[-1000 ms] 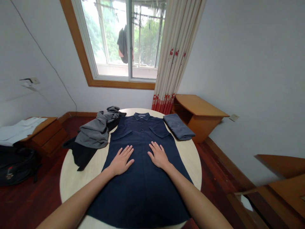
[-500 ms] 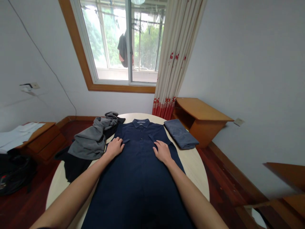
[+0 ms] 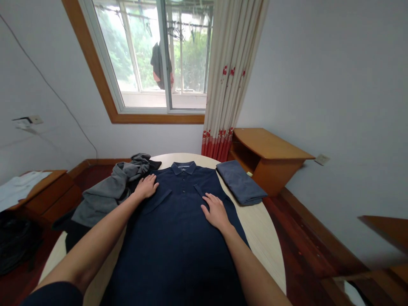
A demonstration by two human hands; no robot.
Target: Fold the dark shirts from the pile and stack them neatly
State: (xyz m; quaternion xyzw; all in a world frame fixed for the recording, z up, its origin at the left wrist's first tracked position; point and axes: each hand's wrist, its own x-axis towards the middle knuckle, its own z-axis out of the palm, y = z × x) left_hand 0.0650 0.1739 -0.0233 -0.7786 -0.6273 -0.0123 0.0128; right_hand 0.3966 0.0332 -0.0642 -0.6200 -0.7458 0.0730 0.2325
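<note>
A navy polo shirt (image 3: 181, 229) lies spread on the round pale table (image 3: 269, 238), collar toward the window. Both its short sleeves are folded inward over the chest. My left hand (image 3: 146, 186) rests flat on the shirt's left shoulder edge, above the left sleeve, fingers stretched out. My right hand (image 3: 216, 210) lies on the right side of the shirt by the right sleeve's cuff, its fingers loosely spread. Neither hand grips the cloth. A folded blue-grey garment (image 3: 241, 182) sits right of the collar. Crumpled grey and black clothes (image 3: 106, 189) lie left of the shirt.
A wooden cabinet (image 3: 270, 157) stands behind the table at the right, beside a cream and red curtain (image 3: 223, 85). To the left are a low wooden drawer unit (image 3: 47, 195) with papers on it and a dark bag (image 3: 17, 242) on the floor. A window (image 3: 149, 59) is ahead.
My left hand has moved from the left sleeve's cuff up to the shoulder edge. The left sleeve now lies flatter. My right hand stays near its cuff. The view has turned slightly right.
</note>
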